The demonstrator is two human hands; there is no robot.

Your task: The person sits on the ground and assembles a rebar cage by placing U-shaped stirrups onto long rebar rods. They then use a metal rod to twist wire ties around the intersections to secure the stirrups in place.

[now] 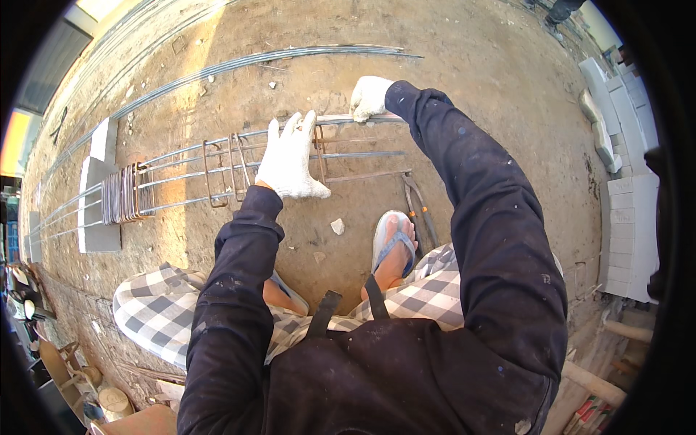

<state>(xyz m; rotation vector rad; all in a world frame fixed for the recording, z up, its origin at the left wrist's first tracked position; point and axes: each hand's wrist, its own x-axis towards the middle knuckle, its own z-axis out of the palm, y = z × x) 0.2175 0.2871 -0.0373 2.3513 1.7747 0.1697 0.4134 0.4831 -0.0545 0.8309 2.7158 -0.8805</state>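
Observation:
My left hand (291, 161), in a white work glove, is open with its fingers spread over a long cage of steel rebar (185, 172). Its fingertips reach the farthest bar, close to a rectangular wire stirrup (319, 148). Farther right, my right hand (370, 99), also gloved, is closed at the end part of that farthest bar (335, 119). Its fingers bend down onto the bar. More loose stirrups (233, 163) hang on the bars left of my left hand, and a tight bundle of stirrups (125, 193) sits farther left.
Pincers (419, 206) with orange and black handles lie beside my sandalled foot (394, 246). Grey blocks (98, 206) prop the bars at left. More rebar (290, 53) lies beyond, on dirt ground. Pale blocks (631, 232) are stacked at right. Another person's legs (562, 13) show far off.

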